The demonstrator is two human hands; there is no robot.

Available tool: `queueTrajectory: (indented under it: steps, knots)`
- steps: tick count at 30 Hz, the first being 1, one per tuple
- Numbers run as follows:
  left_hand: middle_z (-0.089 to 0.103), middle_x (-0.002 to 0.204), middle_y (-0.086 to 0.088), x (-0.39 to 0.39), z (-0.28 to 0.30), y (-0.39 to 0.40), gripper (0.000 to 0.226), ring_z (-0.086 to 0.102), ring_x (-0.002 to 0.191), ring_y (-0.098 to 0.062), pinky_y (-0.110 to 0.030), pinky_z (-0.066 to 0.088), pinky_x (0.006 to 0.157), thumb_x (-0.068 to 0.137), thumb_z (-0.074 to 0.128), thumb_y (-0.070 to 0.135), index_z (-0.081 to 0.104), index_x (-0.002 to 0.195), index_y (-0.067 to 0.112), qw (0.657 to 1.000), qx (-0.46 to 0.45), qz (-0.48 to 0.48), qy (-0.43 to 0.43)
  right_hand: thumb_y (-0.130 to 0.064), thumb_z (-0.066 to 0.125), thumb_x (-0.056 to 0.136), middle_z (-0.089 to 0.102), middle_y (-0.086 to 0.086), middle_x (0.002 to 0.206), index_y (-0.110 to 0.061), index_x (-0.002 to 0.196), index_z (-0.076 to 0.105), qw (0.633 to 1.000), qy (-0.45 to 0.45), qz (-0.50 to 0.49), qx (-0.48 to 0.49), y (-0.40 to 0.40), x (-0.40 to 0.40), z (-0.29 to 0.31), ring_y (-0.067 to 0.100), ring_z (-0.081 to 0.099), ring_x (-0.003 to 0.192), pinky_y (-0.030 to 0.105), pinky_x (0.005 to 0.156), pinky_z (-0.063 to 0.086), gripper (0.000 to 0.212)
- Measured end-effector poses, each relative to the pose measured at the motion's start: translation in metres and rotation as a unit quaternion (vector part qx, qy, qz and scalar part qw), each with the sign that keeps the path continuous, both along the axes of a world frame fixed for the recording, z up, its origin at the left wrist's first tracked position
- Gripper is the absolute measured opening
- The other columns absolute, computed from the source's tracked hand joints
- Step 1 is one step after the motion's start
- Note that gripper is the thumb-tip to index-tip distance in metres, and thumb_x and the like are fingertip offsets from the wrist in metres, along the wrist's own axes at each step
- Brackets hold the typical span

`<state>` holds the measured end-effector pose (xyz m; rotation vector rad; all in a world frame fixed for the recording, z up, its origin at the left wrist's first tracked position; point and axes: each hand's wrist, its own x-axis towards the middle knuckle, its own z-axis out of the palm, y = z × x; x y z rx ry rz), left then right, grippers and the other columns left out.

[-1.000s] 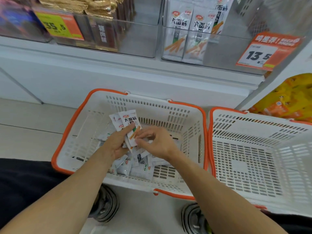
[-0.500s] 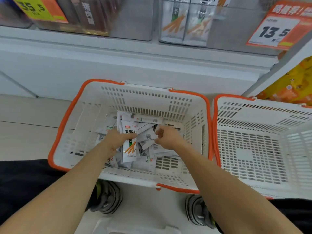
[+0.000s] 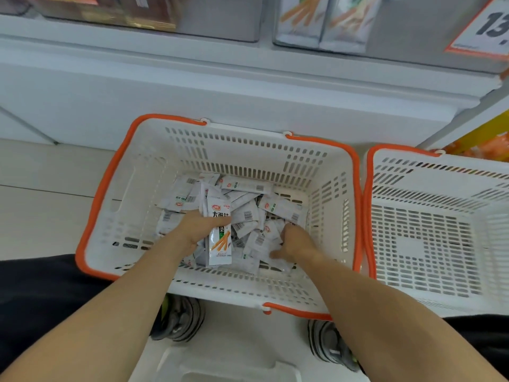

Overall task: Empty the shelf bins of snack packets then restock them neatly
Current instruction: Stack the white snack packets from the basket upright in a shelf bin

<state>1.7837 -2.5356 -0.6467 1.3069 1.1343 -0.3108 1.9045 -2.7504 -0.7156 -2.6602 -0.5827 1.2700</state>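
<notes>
A white basket with orange rim [image 3: 115,172] sits on the floor below the shelf and holds a loose pile of white snack packets [image 3: 248,213]. My left hand [image 3: 198,227] grips a small stack of these packets [image 3: 219,238] upright, the front one showing orange sticks. My right hand [image 3: 294,241] reaches down into the pile at the right, fingers curled among the packets; its fingertips are hidden. Above, a clear shelf bin [image 3: 407,37] holds two larger packets of the same snack [image 3: 325,20].
A second white basket [image 3: 429,238] stands to the right, touching the first, with nothing in it. A price tag [image 3: 484,26] hangs at the top right. Another bin [image 3: 220,20] is at upper left. My shoes [image 3: 181,318] are under the basket's near edge.
The view has tilted down, so the shelf has slid upward. Both hands have sunk lower into the basket; the right hand has moved away from the left and down into the pile.
</notes>
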Motion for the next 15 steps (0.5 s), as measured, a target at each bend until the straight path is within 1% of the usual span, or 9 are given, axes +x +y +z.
queueTrajectory:
  steps: [1, 3, 4, 6, 8, 9, 12, 13, 15]
  knots:
    - [0.075, 0.100, -0.011, -0.003, 0.000, -0.002, 0.029, 0.071, 0.089, -0.023, -0.034, 0.056, 0.077, 0.081, 0.083, 0.022, 0.071, 0.103, 0.008, 1.000, -0.003, 0.000, 0.004, -0.038, 0.085, 0.076, 0.058, 0.006, 0.112, -0.011, 0.117, 0.053, 1.000, 0.002, -0.014, 0.010, -0.003, -0.005, -0.001, 0.023, 0.059, 0.102, 0.030, 0.078, 0.046, 0.059]
    - [0.076, 0.100, -0.012, -0.009, -0.001, -0.006, 0.029, 0.071, 0.094, -0.027, -0.043, 0.056, 0.090, 0.080, 0.084, 0.024, 0.072, 0.101, 0.008, 1.000, -0.006, -0.007, 0.018, -0.034, 0.084, 0.079, 0.062, 0.006, 0.108, -0.012, 0.114, 0.055, 0.999, 0.018, -0.047, 0.021, -0.009, -0.015, -0.004, 0.020, 0.059, 0.093, 0.028, 0.071, 0.046, 0.050]
    - [0.076, 0.100, -0.013, -0.013, -0.002, -0.008, 0.030, 0.071, 0.094, -0.028, -0.045, 0.055, 0.092, 0.080, 0.084, 0.025, 0.072, 0.101, 0.007, 1.000, -0.005, -0.014, 0.024, -0.033, 0.083, 0.080, 0.063, 0.004, 0.102, -0.013, 0.109, 0.057, 0.998, 0.029, -0.057, 0.020, -0.011, -0.017, -0.005, 0.019, 0.060, 0.089, 0.026, 0.066, 0.044, 0.044]
    - [0.076, 0.099, -0.014, -0.019, -0.002, -0.010, 0.030, 0.072, 0.091, -0.028, -0.042, 0.058, 0.084, 0.081, 0.083, 0.023, 0.072, 0.102, 0.006, 0.999, -0.001, -0.020, 0.025, -0.032, 0.083, 0.081, 0.063, 0.003, 0.093, -0.013, 0.099, 0.060, 0.997, 0.060, -0.054, 0.004, -0.009, -0.015, 0.000, 0.019, 0.062, 0.087, 0.025, 0.062, 0.044, 0.035]
    - [0.076, 0.098, -0.015, -0.022, -0.001, -0.011, 0.032, 0.072, 0.089, -0.029, -0.038, 0.057, 0.077, 0.081, 0.084, 0.024, 0.071, 0.103, 0.004, 1.000, 0.006, -0.016, 0.026, -0.035, 0.083, 0.080, 0.064, 0.005, 0.098, -0.011, 0.098, 0.061, 0.995, 0.089, -0.039, -0.014, -0.001, -0.008, 0.016, 0.020, 0.063, 0.090, 0.026, 0.067, 0.047, 0.037]
    - [0.076, 0.098, -0.015, -0.022, 0.000, -0.011, 0.034, 0.072, 0.090, -0.029, -0.039, 0.057, 0.079, 0.080, 0.084, 0.025, 0.071, 0.103, 0.003, 1.000, 0.008, -0.009, 0.025, -0.036, 0.082, 0.079, 0.063, 0.006, 0.099, -0.011, 0.098, 0.060, 0.994, 0.100, -0.033, -0.015, 0.004, -0.003, 0.026, 0.020, 0.062, 0.090, 0.026, 0.066, 0.046, 0.039]
    - [0.075, 0.099, -0.014, -0.019, 0.007, -0.012, 0.037, 0.071, 0.091, -0.029, -0.042, 0.055, 0.088, 0.078, 0.085, 0.027, 0.071, 0.104, 0.004, 1.000, 0.012, 0.017, 0.011, -0.028, 0.080, 0.082, 0.058, 0.004, 0.088, -0.011, 0.092, 0.057, 0.989, 0.120, -0.064, 0.056, 0.021, 0.005, 0.061, 0.017, 0.056, 0.073, 0.027, 0.058, 0.047, 0.030]
    - [0.075, 0.100, -0.015, -0.016, 0.010, -0.013, 0.036, 0.070, 0.091, -0.029, -0.042, 0.055, 0.087, 0.079, 0.085, 0.024, 0.071, 0.105, 0.003, 0.999, 0.012, 0.032, -0.002, -0.024, 0.079, 0.083, 0.060, 0.005, 0.087, -0.012, 0.089, 0.057, 0.984, 0.122, -0.086, 0.096, 0.026, 0.005, 0.070, 0.017, 0.057, 0.071, 0.029, 0.058, 0.050, 0.025]
    - [0.075, 0.100, -0.018, -0.013, 0.016, -0.017, 0.032, 0.071, 0.087, -0.030, -0.043, 0.056, 0.084, 0.081, 0.083, 0.019, 0.071, 0.105, 0.001, 0.997, 0.000, 0.073, -0.027, -0.019, 0.076, 0.085, 0.068, 0.014, 0.095, -0.014, 0.087, 0.056, 0.963, 0.141, -0.145, 0.177, 0.036, -0.001, 0.084, 0.023, 0.067, 0.075, 0.038, 0.062, 0.059, 0.021]
